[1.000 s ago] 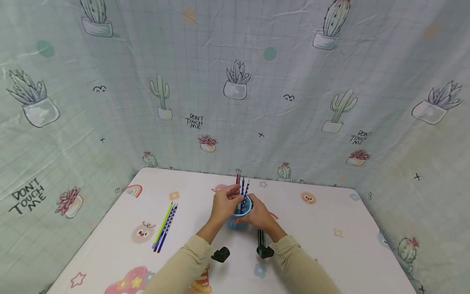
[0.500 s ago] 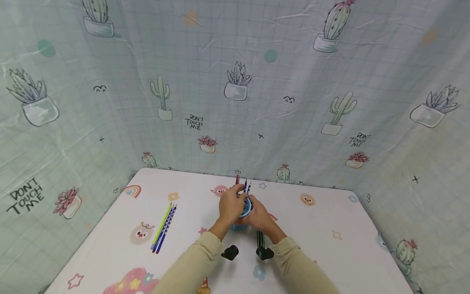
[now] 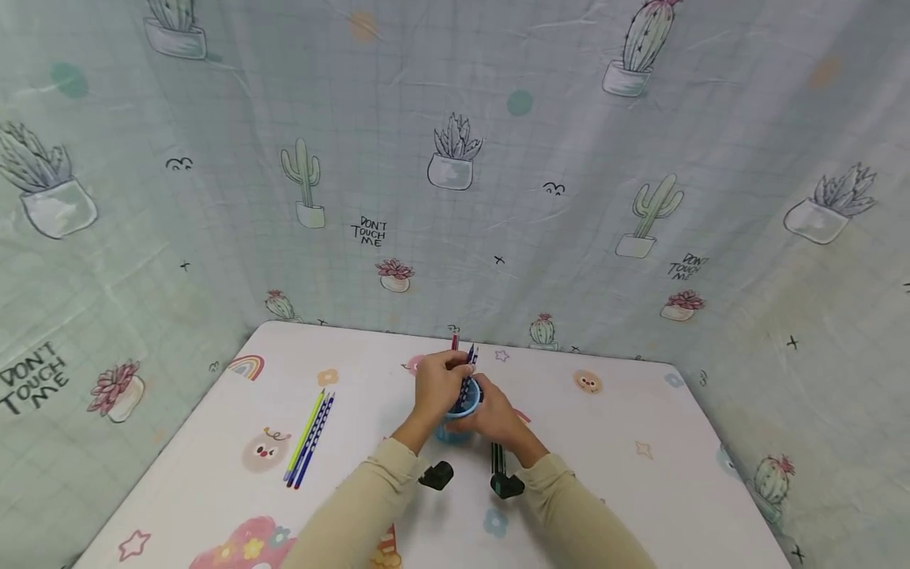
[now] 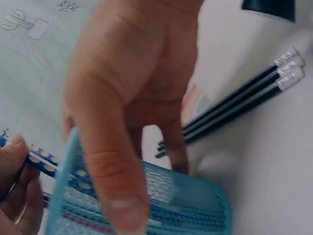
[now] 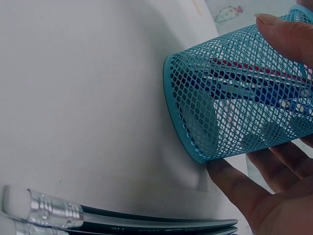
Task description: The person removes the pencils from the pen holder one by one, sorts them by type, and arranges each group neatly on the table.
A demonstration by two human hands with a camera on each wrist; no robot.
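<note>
A light-blue mesh pencil cup point(image 5: 234, 98) stands in front of me, tilted slightly in the head view. My right hand point(image 3: 494, 415) grips it, thumb on one side and fingers around the other, as the right wrist view shows. Over the cup's rim, my left hand point(image 3: 439, 387) pinches blue pencils with white dots point(image 3: 465, 389), whose lower ends are inside the cup. A red pencil point(image 3: 455, 341) rises behind the left hand's fingers. Through the mesh, red and blue pencils point(image 5: 264, 90) show inside. The left hand's fingertips point(image 4: 14, 149) appear at the left edge of the left wrist view.
On the left of the white patterned table point(image 3: 604, 450) lie a yellow-green pencil point(image 3: 304, 435) and blue dotted pencils point(image 3: 316, 438). Three black pencils with white erasers point(image 4: 239, 93) lie near the right wrist. Black wrist devices point(image 3: 436, 476) hang below both wrists. A cactus-print curtain point(image 3: 498, 197) stands behind.
My left hand has moved closer over the cup's rim, and the dotted pencils now lean closer together. The right hand keeps its grip on the cup. The head view has shifted slightly.
</note>
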